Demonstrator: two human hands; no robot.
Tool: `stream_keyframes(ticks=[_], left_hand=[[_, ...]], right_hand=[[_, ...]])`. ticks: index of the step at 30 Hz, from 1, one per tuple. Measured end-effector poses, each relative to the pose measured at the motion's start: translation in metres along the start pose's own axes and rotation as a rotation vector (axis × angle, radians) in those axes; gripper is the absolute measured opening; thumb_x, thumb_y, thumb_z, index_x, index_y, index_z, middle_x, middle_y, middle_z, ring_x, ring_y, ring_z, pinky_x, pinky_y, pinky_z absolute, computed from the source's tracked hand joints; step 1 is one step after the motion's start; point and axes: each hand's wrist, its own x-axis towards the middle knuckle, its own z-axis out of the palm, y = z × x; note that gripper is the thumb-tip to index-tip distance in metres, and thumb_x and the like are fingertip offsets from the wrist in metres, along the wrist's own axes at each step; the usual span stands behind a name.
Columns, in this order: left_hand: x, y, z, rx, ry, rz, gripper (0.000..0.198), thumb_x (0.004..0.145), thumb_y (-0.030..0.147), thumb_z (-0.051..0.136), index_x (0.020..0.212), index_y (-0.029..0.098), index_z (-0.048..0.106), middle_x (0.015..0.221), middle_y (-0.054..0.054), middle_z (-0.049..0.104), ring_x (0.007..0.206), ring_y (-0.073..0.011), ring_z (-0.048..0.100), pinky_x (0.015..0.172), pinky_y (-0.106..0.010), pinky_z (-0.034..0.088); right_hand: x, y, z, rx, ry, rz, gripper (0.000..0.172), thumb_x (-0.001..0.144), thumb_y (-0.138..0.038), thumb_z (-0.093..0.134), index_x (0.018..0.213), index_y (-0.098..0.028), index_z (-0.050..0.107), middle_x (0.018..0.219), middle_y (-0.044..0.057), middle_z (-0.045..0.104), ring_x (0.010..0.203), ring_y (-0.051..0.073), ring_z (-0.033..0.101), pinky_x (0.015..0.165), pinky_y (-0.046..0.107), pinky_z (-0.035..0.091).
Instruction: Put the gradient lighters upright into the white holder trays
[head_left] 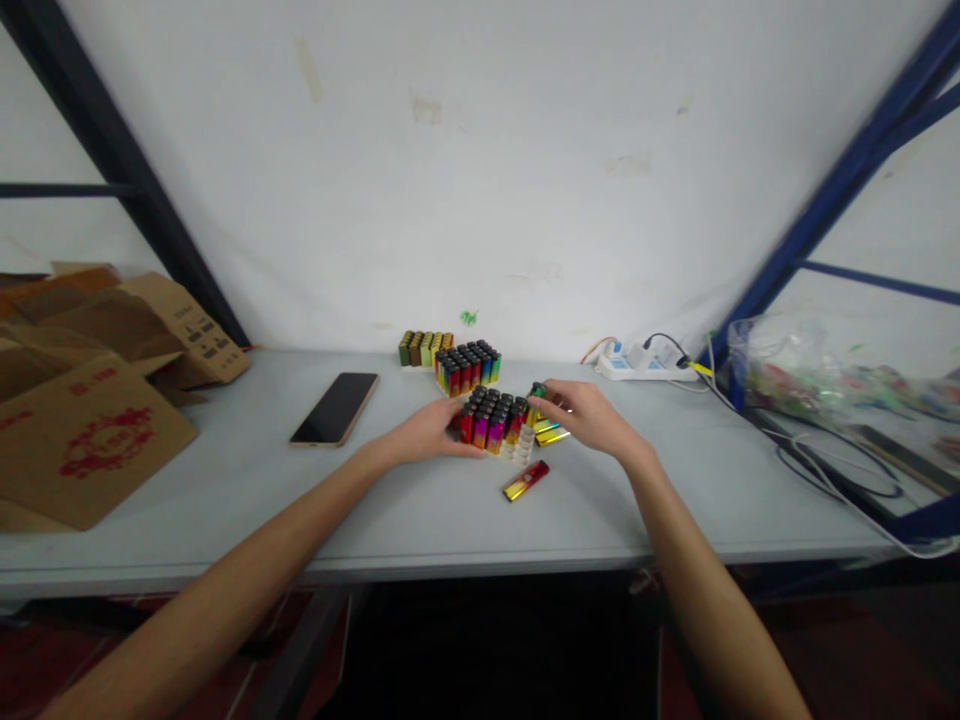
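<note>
Several upright lighters point(491, 420) with black tops fill most of a clear tray point(517, 446), whose bare slots show at its right front. My left hand point(431, 432) grips the left side of this tray of lighters. My right hand point(585, 412) pinches a green lighter point(537, 391) at the tray's right edge. Yellow lighters point(553, 434) lie under and beside my right hand. A red and yellow lighter point(526, 481) lies flat in front of the tray.
Behind stand a second block of colourful lighters point(469, 367) and a green-gold block point(425, 348). A phone point(335, 409) lies left, beyond it cardboard boxes point(105, 430). A power strip point(645, 363), cables and a plastic bag point(810, 365) are at the right.
</note>
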Motion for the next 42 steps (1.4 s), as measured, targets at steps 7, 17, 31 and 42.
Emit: stream_keyframes(ticks=[7,17,31,42], left_hand=[[-0.001,0.001,0.001,-0.037,0.033,-0.038,0.080,0.068,0.066,0.084,0.128,0.017,0.065,0.123,-0.013,0.073,0.116,-0.0342,0.066,0.102,-0.041,0.049],[0.000,-0.001,0.001,0.003,0.026,-0.014,0.078,0.070,0.066,0.083,0.126,0.016,0.065,0.126,-0.015,0.071,0.116,-0.0342,0.065,0.103,-0.041,0.048],[-0.001,-0.001,0.000,-0.005,0.029,-0.015,0.076,0.070,0.065,0.083,0.126,0.017,0.065,0.124,-0.014,0.072,0.115,-0.0346,0.066,0.101,-0.042,0.049],[-0.001,-0.001,0.001,-0.023,0.014,0.002,0.075,0.072,0.065,0.082,0.128,0.018,0.064,0.130,-0.013,0.070,0.118,-0.0345,0.065,0.104,-0.043,0.049]], right_hand=[[-0.005,-0.002,-0.013,0.173,-0.003,0.033,0.034,0.095,-0.051,0.064,0.089,-0.018,0.065,0.073,0.003,0.072,0.065,0.016,0.064,0.063,0.027,0.045],[-0.007,-0.006,-0.005,0.309,-0.230,0.060,0.025,0.089,-0.041,0.072,0.094,-0.018,0.065,0.078,0.005,0.076,0.069,0.018,0.070,0.064,0.027,0.050],[-0.001,-0.016,0.012,0.227,-0.293,0.074,0.021,0.091,-0.036,0.069,0.080,-0.018,0.072,0.067,0.002,0.073,0.059,0.015,0.066,0.057,0.024,0.044],[-0.003,-0.003,0.002,0.208,-0.252,0.137,0.035,0.090,-0.049,0.069,0.076,-0.017,0.074,0.065,0.004,0.073,0.053,0.014,0.064,0.054,0.025,0.045]])
